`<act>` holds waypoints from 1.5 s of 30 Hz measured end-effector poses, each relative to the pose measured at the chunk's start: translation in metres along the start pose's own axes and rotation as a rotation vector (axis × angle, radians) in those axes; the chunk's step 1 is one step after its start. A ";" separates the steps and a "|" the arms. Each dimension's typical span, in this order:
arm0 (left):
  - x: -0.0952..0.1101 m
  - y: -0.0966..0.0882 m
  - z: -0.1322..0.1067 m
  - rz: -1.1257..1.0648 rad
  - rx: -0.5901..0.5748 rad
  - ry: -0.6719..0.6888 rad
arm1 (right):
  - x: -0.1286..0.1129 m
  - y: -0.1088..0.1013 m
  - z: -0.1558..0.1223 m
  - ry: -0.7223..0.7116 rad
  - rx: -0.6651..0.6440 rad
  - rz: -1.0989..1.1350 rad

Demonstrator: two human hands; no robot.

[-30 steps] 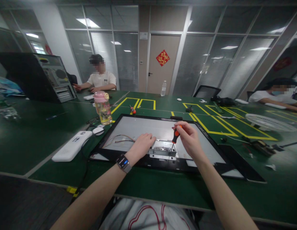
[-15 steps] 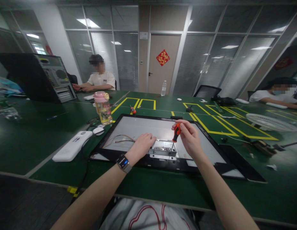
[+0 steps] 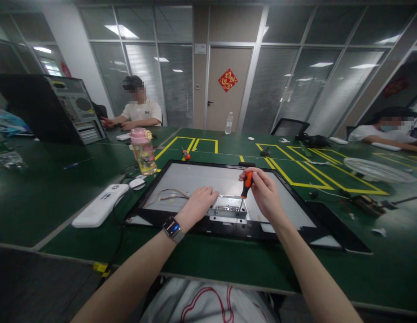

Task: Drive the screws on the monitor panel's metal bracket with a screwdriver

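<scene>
A person sits at the near edge of a green table (image 3: 228,258), seen from their own head, with both bare forearms reaching forward. Before them, close to the middle of the table's near edge, lies a flat panel (image 3: 198,175) with a pale grey surface and a black frame. On the near half of the panel sits a shiny metal bracket (image 3: 228,214).

The right hand (image 3: 264,190) has its thumb and fingers closed around the orange and black handle of a screwdriver (image 3: 248,184). The tool stands nearly upright, slightly tilted, with its shaft reaching down to the right part of the bracket; the exact contact of its tip is too small to tell.

The left hand (image 3: 200,202), below a wrist wearing a smartwatch (image 3: 173,228), lies palm down at the bracket's left end, its fingers close together. Whether they grip the metal cannot be told. Thin wires (image 3: 169,198) curve over the panel beside this hand.

Toward the table's left edge are a long white device (image 3: 100,205), a pink-lidded bottle (image 3: 146,157) and, farther back, a black computer tower (image 3: 29,107). A black slab (image 3: 343,229) lies just beside the panel's right side. At the table's far edge, a person in a white shirt (image 3: 142,112) sits near the tower.
</scene>
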State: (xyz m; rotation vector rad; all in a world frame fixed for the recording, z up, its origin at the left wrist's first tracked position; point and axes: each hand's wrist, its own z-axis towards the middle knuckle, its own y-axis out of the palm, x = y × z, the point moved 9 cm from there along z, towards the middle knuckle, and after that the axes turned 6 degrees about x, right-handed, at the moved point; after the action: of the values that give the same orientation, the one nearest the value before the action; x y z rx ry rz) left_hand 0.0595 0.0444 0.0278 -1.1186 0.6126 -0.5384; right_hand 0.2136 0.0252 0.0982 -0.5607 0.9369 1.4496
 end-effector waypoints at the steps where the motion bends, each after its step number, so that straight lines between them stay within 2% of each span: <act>1: 0.000 -0.001 0.000 0.005 0.001 0.001 | 0.000 -0.001 0.000 -0.004 0.010 -0.022; 5: 0.004 -0.005 0.000 0.033 -0.014 0.008 | 0.003 -0.006 0.000 -0.010 0.040 -0.123; 10: 0.008 -0.012 -0.001 0.055 -0.036 0.000 | 0.003 -0.004 -0.001 -0.012 0.010 -0.105; 17: 0.007 -0.009 0.000 0.052 -0.034 0.000 | 0.002 -0.010 0.000 -0.041 0.076 -0.169; 24: 0.008 -0.012 -0.001 0.059 -0.037 -0.004 | 0.000 -0.005 -0.001 -0.006 0.051 -0.083; 29: 0.008 -0.011 -0.001 0.051 -0.035 -0.001 | 0.001 -0.010 0.000 -0.049 0.077 -0.164; 36: 0.009 -0.012 -0.002 0.061 -0.027 0.001 | -0.002 0.001 -0.001 -0.031 0.006 -0.074; 45: 0.008 -0.010 -0.001 0.070 -0.042 0.000 | 0.001 -0.004 -0.002 -0.018 0.031 -0.153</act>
State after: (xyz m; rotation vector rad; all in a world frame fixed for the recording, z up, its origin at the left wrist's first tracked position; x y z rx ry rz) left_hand 0.0637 0.0353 0.0356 -1.1325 0.6632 -0.4676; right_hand 0.2166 0.0241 0.0956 -0.5822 0.8817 1.2991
